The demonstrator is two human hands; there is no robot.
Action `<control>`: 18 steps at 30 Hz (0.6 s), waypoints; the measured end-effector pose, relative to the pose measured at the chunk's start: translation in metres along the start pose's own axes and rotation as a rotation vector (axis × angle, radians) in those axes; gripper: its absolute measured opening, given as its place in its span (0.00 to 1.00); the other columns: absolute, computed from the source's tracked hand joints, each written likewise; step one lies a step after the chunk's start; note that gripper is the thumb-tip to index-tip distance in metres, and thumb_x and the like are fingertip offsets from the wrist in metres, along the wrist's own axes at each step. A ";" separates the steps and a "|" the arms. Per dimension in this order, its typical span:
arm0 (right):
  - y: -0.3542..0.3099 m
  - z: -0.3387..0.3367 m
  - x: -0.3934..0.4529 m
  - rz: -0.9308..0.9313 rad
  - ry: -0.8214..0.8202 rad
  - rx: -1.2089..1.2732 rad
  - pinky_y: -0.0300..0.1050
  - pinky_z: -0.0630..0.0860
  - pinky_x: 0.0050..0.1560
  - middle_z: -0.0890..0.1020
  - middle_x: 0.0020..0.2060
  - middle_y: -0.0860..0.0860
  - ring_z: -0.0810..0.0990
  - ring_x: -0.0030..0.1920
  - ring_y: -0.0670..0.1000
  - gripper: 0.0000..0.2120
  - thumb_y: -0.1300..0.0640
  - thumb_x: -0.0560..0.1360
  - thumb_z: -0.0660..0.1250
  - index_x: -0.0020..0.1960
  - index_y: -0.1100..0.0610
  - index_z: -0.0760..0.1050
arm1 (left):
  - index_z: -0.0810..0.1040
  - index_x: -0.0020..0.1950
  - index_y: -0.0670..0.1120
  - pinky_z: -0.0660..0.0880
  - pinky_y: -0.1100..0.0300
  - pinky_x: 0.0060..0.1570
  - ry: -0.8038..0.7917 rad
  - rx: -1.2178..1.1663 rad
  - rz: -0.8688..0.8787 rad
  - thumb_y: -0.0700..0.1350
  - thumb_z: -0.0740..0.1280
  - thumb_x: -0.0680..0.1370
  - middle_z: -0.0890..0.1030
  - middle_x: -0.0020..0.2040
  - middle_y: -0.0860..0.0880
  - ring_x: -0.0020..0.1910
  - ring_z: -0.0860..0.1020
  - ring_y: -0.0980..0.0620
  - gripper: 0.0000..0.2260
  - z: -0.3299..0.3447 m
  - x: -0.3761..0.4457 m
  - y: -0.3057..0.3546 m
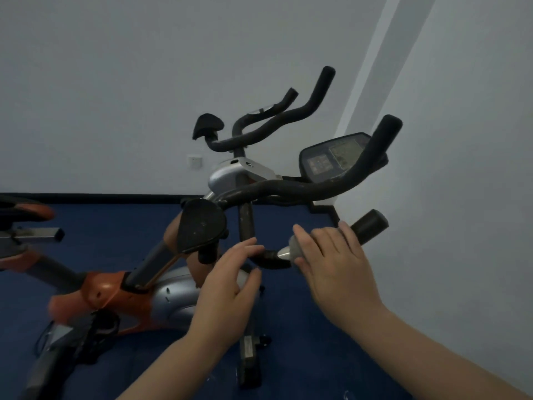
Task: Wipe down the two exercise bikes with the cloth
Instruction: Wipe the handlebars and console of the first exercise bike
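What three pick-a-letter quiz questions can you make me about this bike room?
1. Where is the small grey cloth?
A. On the blue floor
B. Under the right hand, on the black foam handlebar
C. On a bike seat

2. What colour is the near exercise bike's frame?
A. Green
B. Yellow
C. Orange and silver

3. What is the left hand doing?
A. It is open, holding nothing
B. Squeezing a bottle
C. Holding the cloth

Answers:
1 B, because the cloth peeks out beneath the right hand's thumb against the bar.
2 C, because orange panels join a silver cover.
3 A, because its fingers are spread with nothing in them.
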State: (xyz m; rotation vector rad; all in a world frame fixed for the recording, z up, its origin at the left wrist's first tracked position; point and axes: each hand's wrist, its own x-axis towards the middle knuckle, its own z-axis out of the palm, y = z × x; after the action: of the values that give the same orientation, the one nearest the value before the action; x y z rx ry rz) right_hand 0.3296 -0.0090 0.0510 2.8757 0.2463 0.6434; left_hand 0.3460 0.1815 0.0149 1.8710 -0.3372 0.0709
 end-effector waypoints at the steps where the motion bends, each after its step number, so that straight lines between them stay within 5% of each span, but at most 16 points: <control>1: -0.013 0.002 0.006 0.037 -0.004 0.002 0.56 0.69 0.64 0.80 0.48 0.53 0.78 0.49 0.56 0.20 0.49 0.79 0.54 0.64 0.57 0.73 | 0.75 0.58 0.61 0.75 0.49 0.60 0.031 -0.002 0.031 0.40 0.65 0.77 0.74 0.62 0.66 0.57 0.77 0.55 0.17 0.001 -0.002 0.001; 5: -0.052 0.000 0.037 0.052 -0.120 0.003 0.50 0.72 0.44 0.80 0.36 0.51 0.77 0.37 0.54 0.13 0.48 0.79 0.57 0.46 0.55 0.74 | 0.77 0.56 0.56 0.77 0.52 0.52 0.166 0.001 0.142 0.39 0.63 0.76 0.79 0.52 0.60 0.53 0.79 0.55 0.14 -0.003 -0.003 0.005; 12: -0.027 -0.002 0.011 0.010 -0.119 0.037 0.56 0.73 0.60 0.79 0.42 0.52 0.77 0.45 0.56 0.18 0.44 0.73 0.63 0.54 0.58 0.75 | 0.77 0.53 0.61 0.75 0.63 0.49 0.440 0.000 0.133 0.42 0.62 0.74 0.79 0.51 0.58 0.53 0.78 0.56 0.15 -0.043 0.010 0.005; 15: -0.058 0.003 0.028 0.084 -0.182 0.026 0.54 0.73 0.51 0.79 0.38 0.54 0.77 0.41 0.57 0.15 0.44 0.74 0.65 0.47 0.58 0.74 | 0.76 0.52 0.64 0.71 0.65 0.53 0.448 0.012 0.077 0.43 0.62 0.74 0.79 0.51 0.60 0.54 0.76 0.58 0.15 -0.054 0.017 -0.004; 18: -0.088 0.010 0.064 0.180 -0.332 0.086 0.49 0.68 0.45 0.79 0.48 0.54 0.79 0.45 0.54 0.18 0.43 0.80 0.53 0.56 0.58 0.67 | 0.75 0.53 0.65 0.68 0.66 0.55 0.423 0.055 0.063 0.43 0.62 0.74 0.77 0.52 0.63 0.56 0.74 0.60 0.16 -0.063 0.035 -0.010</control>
State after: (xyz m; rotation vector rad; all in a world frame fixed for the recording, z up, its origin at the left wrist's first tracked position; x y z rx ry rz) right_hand 0.3807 0.0877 0.0492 3.0494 -0.0340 0.1753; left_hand 0.3891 0.2366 0.0341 1.8437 -0.1011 0.5152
